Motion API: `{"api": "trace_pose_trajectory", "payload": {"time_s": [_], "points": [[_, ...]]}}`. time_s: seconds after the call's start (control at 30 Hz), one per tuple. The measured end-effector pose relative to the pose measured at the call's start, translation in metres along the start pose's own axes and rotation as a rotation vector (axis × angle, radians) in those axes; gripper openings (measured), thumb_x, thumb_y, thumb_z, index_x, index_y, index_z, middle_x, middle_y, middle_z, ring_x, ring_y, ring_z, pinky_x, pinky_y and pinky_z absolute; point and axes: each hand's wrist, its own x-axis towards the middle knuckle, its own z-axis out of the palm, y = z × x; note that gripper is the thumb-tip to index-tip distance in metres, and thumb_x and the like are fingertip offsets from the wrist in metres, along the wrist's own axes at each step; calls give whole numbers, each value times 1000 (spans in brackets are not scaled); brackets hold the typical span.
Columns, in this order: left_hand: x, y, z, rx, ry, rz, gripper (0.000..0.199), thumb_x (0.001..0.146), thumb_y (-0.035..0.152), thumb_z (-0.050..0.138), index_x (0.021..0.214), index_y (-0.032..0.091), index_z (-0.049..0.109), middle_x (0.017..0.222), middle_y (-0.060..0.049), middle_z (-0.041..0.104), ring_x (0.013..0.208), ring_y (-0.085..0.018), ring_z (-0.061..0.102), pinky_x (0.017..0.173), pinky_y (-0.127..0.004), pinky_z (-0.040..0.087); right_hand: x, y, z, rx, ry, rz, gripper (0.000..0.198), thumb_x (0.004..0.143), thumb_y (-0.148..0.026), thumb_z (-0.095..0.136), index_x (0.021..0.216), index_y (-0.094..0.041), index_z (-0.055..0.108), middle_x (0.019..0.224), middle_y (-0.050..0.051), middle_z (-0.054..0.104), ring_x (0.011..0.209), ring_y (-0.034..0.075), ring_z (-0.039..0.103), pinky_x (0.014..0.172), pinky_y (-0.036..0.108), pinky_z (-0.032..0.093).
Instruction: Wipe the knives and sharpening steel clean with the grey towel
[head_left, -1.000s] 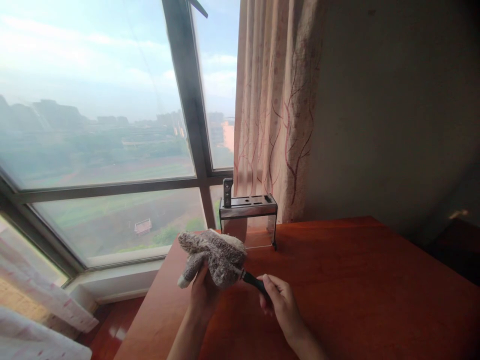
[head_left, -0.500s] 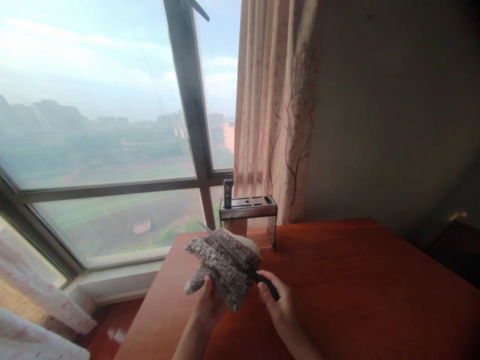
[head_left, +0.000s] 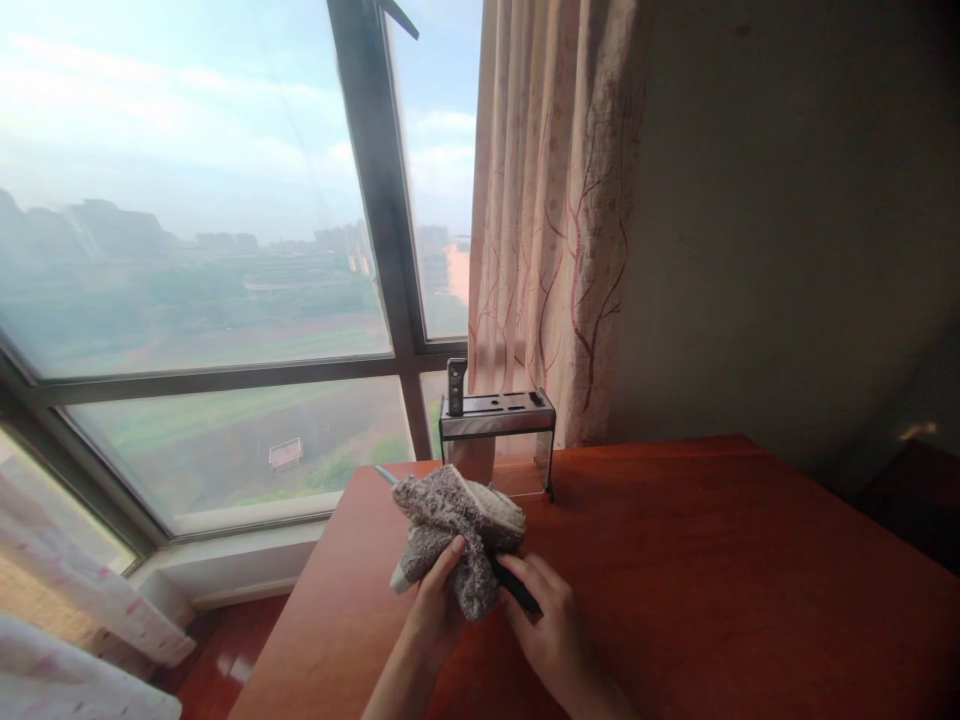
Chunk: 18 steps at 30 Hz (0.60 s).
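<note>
My left hand (head_left: pixel 439 597) is closed around a fluffy grey cleaning cloth (head_left: pixel 442 515), its thumb pressing on top. The cloth is folded over the blade of a knife (head_left: pixel 523 584). Only the blade's tip sticks out at the far left; the rest is covered. My right hand (head_left: pixel 544 605) grips the knife's black handle, close to the cloth's right side. Both hands are held above the table. Just beyond the cloth stands a knife block (head_left: pixel 496 424) with a slotted metal top and clear sides, with one black-handled knife (head_left: pixel 456 387) upright in it.
A reddish-brown wooden table (head_left: pixel 675 560) spreads under my hands, its left edge near the window. Behind the knife block hangs a patterned curtain (head_left: pixel 555 220). The window frame (head_left: pixel 225 380) is on the left, and a dark wall (head_left: pixel 772 220) rises at right.
The cloth has been folded over the blade, which lay bare on top before. My left hand has shifted slightly right, and my right hand has come closer to it with the handle.
</note>
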Motion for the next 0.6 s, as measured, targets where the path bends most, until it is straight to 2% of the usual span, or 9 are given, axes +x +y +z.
{"api": "trace_pose_trajectory", "payload": {"time_s": [0.17, 0.27, 0.4, 0.5, 0.6], "points": [[4, -14, -3, 12, -36, -42, 15, 82, 13, 61, 95, 9, 68, 86, -11, 75, 89, -25, 71, 81, -34, 58, 2, -1, -5, -3, 77, 5, 24, 91, -24, 52, 112, -25, 63, 94, 7, 68, 86, 20, 67, 75, 27, 55], [4, -18, -2, 44, -39, -66, 14, 82, 14, 62, 94, 10, 69, 88, -11, 75, 90, -25, 71, 83, -33, 57, 1, 2, -5, -48, 81, -46, 28, 89, -21, 53, 114, -26, 62, 100, 8, 68, 91, 21, 67, 79, 29, 55], [3, -16, 2, 28, 4, 5, 18, 77, 9, 66, 94, 12, 68, 86, -10, 75, 92, -25, 71, 82, -32, 58, -1, 2, -3, -26, 82, -61, 31, 86, -16, 55, 113, -26, 64, 105, 9, 67, 96, 23, 66, 82, 32, 55], [1, -8, 5, 11, 18, 71, 16, 76, 10, 66, 92, 12, 67, 82, -8, 75, 83, -24, 72, 75, -32, 59, -1, 0, 1, 171, 89, 47, 37, 82, -16, 60, 117, -27, 59, 108, 9, 67, 96, 22, 66, 82, 31, 55], [-1, 5, 6, -57, 3, 118, 15, 81, 16, 61, 95, 13, 66, 79, -7, 75, 75, -22, 72, 69, -33, 60, -4, 2, 13, 383, 110, 200, 48, 78, -23, 67, 123, -26, 51, 114, 9, 66, 96, 22, 67, 82, 33, 56]]}}
